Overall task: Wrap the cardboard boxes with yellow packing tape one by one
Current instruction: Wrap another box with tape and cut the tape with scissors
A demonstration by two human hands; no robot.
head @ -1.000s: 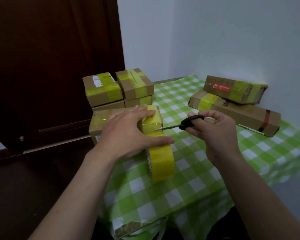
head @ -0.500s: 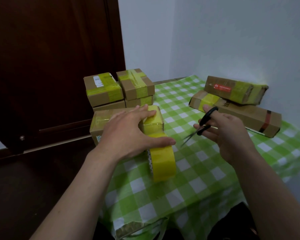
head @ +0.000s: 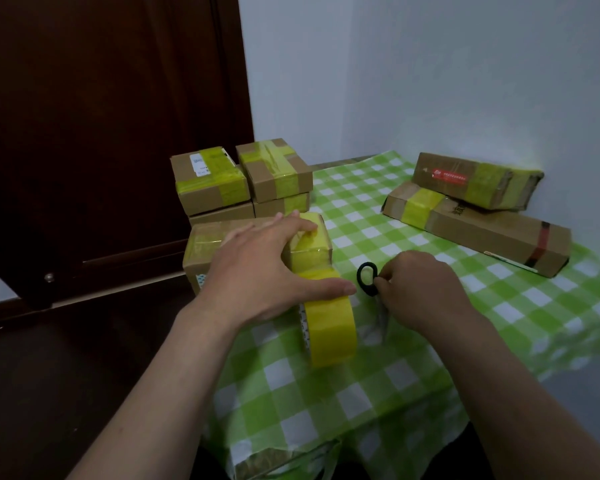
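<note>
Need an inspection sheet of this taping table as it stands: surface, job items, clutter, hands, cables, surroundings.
Surface: green checked tablecloth, hanging over the near edge.
Job's things: cardboard box, one end taped yellow; tape roll on edge against it; scissors beside the roll.
Clutter: taped boxes stacked at back left; two long boxes stacked at right.
Grippers: left hand presses the box, thumb on the tape; right hand grips the scissors' handle.
Cables: nothing seen.
Surroundings: dark door at left, pale wall behind.
</note>
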